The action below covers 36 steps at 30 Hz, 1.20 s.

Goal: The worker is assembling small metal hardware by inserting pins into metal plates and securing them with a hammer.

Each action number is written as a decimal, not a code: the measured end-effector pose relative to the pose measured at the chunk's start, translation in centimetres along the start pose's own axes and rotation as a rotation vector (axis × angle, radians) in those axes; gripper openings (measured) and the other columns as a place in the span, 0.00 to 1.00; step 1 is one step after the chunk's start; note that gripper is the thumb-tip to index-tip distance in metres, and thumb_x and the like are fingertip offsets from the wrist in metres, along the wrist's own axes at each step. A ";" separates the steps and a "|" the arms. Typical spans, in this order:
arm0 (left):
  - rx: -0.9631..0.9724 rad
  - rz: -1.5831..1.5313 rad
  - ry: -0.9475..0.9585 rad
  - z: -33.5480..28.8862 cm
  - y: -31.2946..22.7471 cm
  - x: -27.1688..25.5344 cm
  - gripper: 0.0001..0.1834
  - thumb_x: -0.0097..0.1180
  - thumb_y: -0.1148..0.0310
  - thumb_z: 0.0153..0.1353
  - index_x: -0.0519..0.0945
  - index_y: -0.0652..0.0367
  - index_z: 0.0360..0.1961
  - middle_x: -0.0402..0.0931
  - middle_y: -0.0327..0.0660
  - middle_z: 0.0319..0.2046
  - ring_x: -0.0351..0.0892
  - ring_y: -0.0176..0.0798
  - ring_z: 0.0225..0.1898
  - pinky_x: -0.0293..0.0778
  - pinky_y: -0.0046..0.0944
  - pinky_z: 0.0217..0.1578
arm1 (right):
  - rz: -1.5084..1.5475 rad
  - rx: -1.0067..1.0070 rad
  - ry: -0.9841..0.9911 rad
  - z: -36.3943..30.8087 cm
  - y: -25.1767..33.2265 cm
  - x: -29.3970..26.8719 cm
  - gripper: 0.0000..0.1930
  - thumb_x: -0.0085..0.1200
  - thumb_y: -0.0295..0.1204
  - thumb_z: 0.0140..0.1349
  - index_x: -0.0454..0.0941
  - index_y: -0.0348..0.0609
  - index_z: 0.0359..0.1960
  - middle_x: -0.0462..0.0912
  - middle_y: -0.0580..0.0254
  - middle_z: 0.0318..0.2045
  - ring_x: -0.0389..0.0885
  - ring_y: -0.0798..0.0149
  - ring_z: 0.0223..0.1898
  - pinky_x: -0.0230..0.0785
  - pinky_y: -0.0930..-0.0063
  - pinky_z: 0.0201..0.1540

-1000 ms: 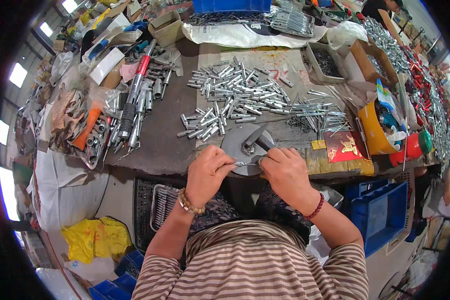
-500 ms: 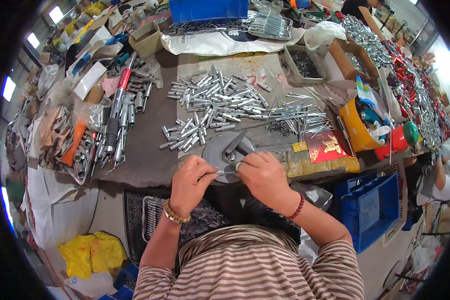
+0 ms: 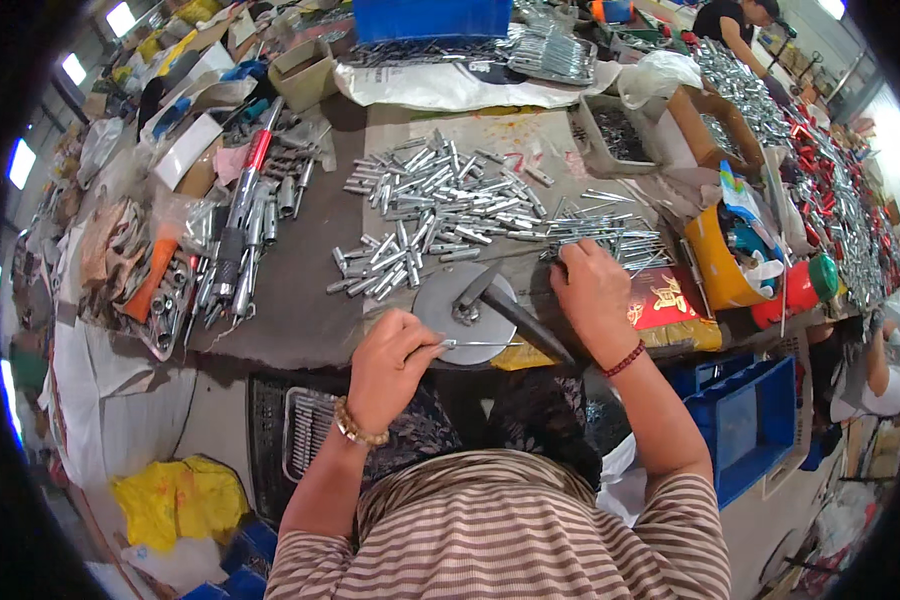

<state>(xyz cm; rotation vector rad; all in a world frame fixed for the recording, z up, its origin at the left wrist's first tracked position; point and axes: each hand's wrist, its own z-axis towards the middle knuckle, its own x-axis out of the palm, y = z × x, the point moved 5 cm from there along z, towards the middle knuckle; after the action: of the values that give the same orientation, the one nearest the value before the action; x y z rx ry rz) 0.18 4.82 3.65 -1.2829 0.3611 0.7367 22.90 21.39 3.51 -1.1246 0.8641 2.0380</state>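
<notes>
My left hand (image 3: 394, 352), closed in a pinch, holds a thin metal rod (image 3: 488, 344) with a thicker silver end at the fingers. The rod points right over the front of a round grey metal plate (image 3: 435, 300). On that plate lies a hammer (image 3: 530, 325), its dark handle slanting toward the table's front edge. My right hand (image 3: 592, 292) reaches down at a heap of thin metal rods (image 3: 620, 240) and small dark parts. Its fingers are bent together, and their tips hide whatever is between them. Beyond the plate lie many short silver tubes (image 3: 450, 200) in a loose pile.
A red card (image 3: 670, 295) lies right of my right hand, beside a yellow tub (image 3: 720, 260) of tools. Drill bits and tools (image 3: 250, 210) crowd the left. A blue bin (image 3: 432, 20) stands at the back; blue crates (image 3: 745, 420) sit below right. Another person (image 3: 732, 30) is far right.
My right hand has let go of the hammer and moved right and away to the rod heap. The hammer now rests on the plate. My left hand keeps its pinch, with the rod now plainly visible.
</notes>
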 end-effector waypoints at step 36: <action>0.105 0.084 -0.068 -0.3 0.0 0.2 0.03 0.65 0.72 0.59 0.84 0.56 0.34 0.76 0.40 0.35 0.80 0.48 0.39 0.76 0.48 0.39 | 0.201 -0.468 0.153 -4.3 12.4 -0.7 0.08 0.61 0.26 0.57 0.80 0.45 0.39 0.78 0.61 0.39 0.79 0.56 0.45 0.71 0.61 0.46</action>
<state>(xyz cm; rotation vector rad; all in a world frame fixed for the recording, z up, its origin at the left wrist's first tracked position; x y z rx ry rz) 0.36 4.63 3.46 -1.1464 0.3949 0.8202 15.41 10.73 5.19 -1.5112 0.6031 2.4242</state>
